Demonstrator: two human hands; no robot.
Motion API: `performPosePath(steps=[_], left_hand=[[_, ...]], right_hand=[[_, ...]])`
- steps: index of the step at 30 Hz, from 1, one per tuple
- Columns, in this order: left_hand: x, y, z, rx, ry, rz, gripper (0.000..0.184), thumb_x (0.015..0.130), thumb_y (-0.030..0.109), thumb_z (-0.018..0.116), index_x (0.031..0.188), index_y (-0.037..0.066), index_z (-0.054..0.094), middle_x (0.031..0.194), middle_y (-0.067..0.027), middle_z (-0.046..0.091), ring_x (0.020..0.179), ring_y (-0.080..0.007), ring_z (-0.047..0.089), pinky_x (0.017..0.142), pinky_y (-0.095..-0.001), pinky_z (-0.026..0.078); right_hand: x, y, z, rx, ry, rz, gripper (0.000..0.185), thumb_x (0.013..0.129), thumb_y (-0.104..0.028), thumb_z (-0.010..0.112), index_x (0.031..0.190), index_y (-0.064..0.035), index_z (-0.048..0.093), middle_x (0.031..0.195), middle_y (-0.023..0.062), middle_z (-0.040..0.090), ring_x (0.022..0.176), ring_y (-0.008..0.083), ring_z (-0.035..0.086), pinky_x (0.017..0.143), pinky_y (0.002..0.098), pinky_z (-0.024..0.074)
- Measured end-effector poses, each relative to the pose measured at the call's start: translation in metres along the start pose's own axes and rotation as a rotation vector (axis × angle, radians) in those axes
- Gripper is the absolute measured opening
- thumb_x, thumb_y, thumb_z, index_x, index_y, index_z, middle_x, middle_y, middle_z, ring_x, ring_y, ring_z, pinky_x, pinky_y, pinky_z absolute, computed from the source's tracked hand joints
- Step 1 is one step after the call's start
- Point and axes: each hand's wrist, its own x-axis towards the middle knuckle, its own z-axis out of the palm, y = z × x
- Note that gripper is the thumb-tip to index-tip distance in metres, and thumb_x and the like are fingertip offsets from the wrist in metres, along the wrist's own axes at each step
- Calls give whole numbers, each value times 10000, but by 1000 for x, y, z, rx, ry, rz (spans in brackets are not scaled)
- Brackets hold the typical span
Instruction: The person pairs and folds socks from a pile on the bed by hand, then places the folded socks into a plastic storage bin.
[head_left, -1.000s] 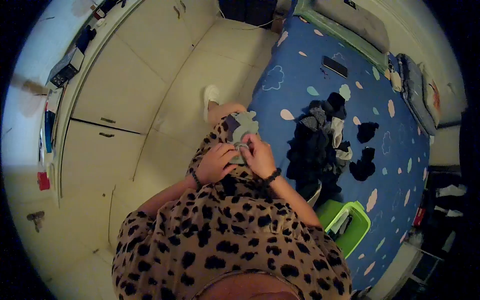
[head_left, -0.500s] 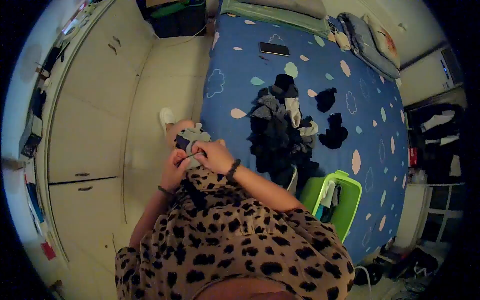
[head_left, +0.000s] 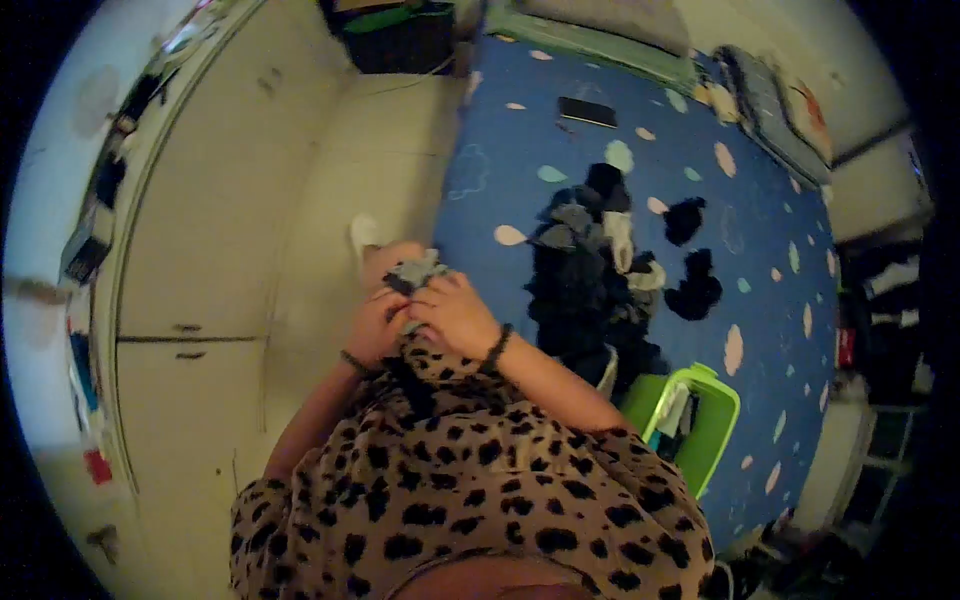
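Above my lap, my left hand point(head_left: 378, 328) and my right hand point(head_left: 456, 314) are close together, both closed on a grey-green cloth point(head_left: 418, 269) with dark patches. Its upper part sticks out beyond my fingers over my knee; the rest is covered by my hands. On the bed to the right lies a heap of dark socks point(head_left: 570, 285) with a few light ones among them. Two dark bundles, one upper point(head_left: 684, 220) and one lower point(head_left: 695, 286), rest right of the heap. A green basket point(head_left: 718, 435) holding some socks stands near my right elbow.
A phone point(head_left: 587, 112) lies on the blue bed sheet point(head_left: 480, 190). Folded bedding and pillows point(head_left: 770, 100) are at the bed's far side. Pale cabinets point(head_left: 200, 240) run along the left. A dark bin point(head_left: 400, 40) stands on the floor ahead.
The view has shifted and turned. Both hands stay at the cloth; the dark strand stretched between them half a second ago no longer shows, and the fingers are now bunched closer together.
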Motion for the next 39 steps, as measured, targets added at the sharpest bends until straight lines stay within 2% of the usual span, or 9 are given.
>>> performPosePath(steps=[7, 10, 13, 16, 24, 31, 33, 35, 39], left_hand=[[-3, 4, -4, -281, -15, -5, 230, 826, 85, 654, 1039, 16, 602, 938, -62, 634, 866, -174, 600, 782, -295, 479], [-5, -28, 23, -393, 105, 44, 229, 850, 77, 628, 1066, 35, 567, 965, -34, 619, 920, -142, 580, 814, -279, 465], [16, -37, 20, -637, 44, -47, 205, 880, 90, 600, 1069, 49, 532, 983, -23, 610, 939, -128, 565, 817, -270, 457], [28, -30, 0, -611, -75, -261, 175, 912, 124, 584, 1057, 49, 523, 989, -21, 609, 922, -122, 562, 809, -268, 458], [24, -26, 0, -849, 85, -605, 241, 950, 214, 578, 1110, 37, 551, 1033, -58, 622, 933, -147, 600, 806, -289, 507], [29, 46, 3, -1265, 22, -290, 298, 939, 68, 550, 1233, 52, 507, 1094, -34, 587, 966, -130, 578, 783, -263, 516], [32, 53, 16, -1227, 36, -309, 321, 933, 28, 539, 1249, 50, 492, 1117, -39, 592, 971, -135, 591, 757, -259, 536], [35, 50, 39, -955, 101, -14, 329, 910, -6, 547, 1231, 45, 494, 1138, -29, 559, 934, -121, 566, 716, -236, 518], [32, 102, 44, -860, -93, 24, 342, 864, 15, 591, 1175, 44, 450, 1134, -49, 517, 886, -119, 541, 758, -247, 468]], right_hand=[[12, 21, 17, 231, -6, 387, 43, 799, -127, 654, 820, -114, 619, 720, 50, 634, 733, 256, 599, 915, 419, 353], [23, 24, 22, 126, 55, 296, 94, 832, -215, 569, 813, -134, 612, 694, 63, 611, 754, 285, 603, 858, 451, 384], [20, 8, 6, -144, 138, 52, 157, 832, -188, 608, 979, -133, 607, 1044, 41, 613, 1009, 228, 555, 952, 463, 340], [13, 7, 19, -179, 69, 76, 228, 805, -170, 631, 1027, -131, 597, 1119, 27, 576, 1090, 205, 518, 970, 459, 335], [29, 30, 18, 263, 160, 396, 324, 763, -108, 652, 1083, -106, 600, 1002, 79, 641, 998, 260, 595, 985, 463, 341], [17, 17, -3, 915, 289, 634, 326, 739, -80, 712, 1011, -23, 541, 974, 124, 592, 880, 310, 583, 805, 389, 473], [4, 10, -12, 656, 376, 589, 319, 730, -86, 726, 991, -40, 548, 1048, 142, 572, 995, 325, 553, 889, 396, 440], [-17, 1, -29, 354, 479, 547, 318, 710, -101, 753, 953, -59, 554, 1192, 190, 481, 1148, 367, 468, 973, 408, 409], [-68, -8, -63, 427, 641, 524, 319, 719, -130, 759, 935, -50, 538, 1089, 173, 524, 1066, 337, 519, 928, 378, 430]])
